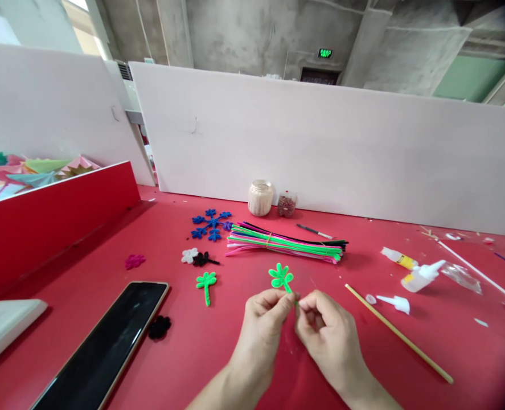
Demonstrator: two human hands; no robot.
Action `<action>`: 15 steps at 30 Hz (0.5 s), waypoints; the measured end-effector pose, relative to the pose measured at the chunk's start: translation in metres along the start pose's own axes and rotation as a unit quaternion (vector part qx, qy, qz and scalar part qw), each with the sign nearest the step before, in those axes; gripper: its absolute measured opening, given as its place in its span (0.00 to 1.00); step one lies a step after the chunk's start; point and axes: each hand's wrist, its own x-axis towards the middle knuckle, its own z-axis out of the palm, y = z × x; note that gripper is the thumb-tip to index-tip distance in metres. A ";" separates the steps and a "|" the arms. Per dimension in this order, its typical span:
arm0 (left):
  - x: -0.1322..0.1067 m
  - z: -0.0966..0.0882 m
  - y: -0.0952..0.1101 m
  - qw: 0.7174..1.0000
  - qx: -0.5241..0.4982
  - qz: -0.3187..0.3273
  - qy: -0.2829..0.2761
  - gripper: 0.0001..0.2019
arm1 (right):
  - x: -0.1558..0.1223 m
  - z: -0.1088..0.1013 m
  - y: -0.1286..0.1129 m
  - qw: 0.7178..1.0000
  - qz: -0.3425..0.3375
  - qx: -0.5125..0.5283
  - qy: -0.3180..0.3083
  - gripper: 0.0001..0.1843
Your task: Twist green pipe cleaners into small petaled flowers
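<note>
Both my hands meet low in the middle of the red table (218,353). My left hand (264,324) and my right hand (324,330) are closed in pinches on the stem of a green pipe-cleaner flower (281,277), whose looped petals stick up above my fingertips. A second green pipe-cleaner flower (205,283) lies flat on the table to the left. Behind the hands lies a bundle of coloured pipe cleaners (286,244).
A phone (107,347) lies at front left beside a black flower (160,327). Blue (212,223), white (189,255) and pink (134,261) flowers lie further back. Glue bottles (421,276), a wooden stick (399,335), a jar (260,197) and white partitions (320,142) surround the area.
</note>
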 end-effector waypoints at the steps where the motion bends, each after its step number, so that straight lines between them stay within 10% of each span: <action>1: -0.001 0.000 -0.001 1.000 0.014 0.005 0.013 0.08 | 0.000 0.001 0.001 0.996 -0.055 -0.062 0.016 0.09; 5: -0.001 0.001 -0.002 0.997 0.042 0.024 0.057 0.11 | 0.001 0.003 0.005 0.970 -0.164 -0.178 0.018 0.12; 10: 0.000 0.000 0.004 0.999 -0.021 0.009 0.031 0.06 | 0.001 0.001 0.003 0.998 -0.006 0.057 -0.021 0.07; 15: 0.000 0.002 0.009 0.994 -0.066 -0.019 -0.082 0.10 | -0.003 0.000 -0.003 0.858 0.258 0.431 -0.109 0.12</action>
